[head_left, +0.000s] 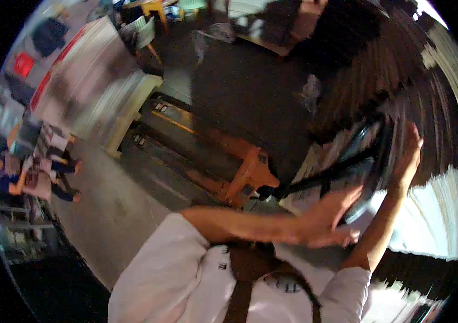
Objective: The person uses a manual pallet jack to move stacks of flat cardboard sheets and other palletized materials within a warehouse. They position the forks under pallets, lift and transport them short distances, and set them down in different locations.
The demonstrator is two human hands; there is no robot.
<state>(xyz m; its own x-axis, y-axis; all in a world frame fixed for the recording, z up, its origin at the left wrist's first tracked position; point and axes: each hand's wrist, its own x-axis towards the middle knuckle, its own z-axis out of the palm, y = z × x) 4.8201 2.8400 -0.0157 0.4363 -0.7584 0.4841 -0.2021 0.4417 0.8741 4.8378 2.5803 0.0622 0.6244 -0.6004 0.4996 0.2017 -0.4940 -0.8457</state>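
Note:
An orange pallet jack [245,175] stands on the floor in front of me, its two forks stretching to the far left. Its black handle [342,168] tilts up toward my right side and ends in a loop grip, smeared by motion. My left hand [328,218] reaches across my body to the near side of that loop, fingers apart and nothing visible in them. Along the loop's right side, next to the stacked sheets, is my right hand [409,159]. Its fingers look stretched out; whether it touches the handle or the stack, I cannot tell.
A tall stack of pale sheets [91,81] rests on a light pallet [134,116] beyond the fork tips. High brown stacks [401,81] and white sheets [434,215] rise close on the right. Another person [35,172] is at the left; a chair [145,35] stands farther back.

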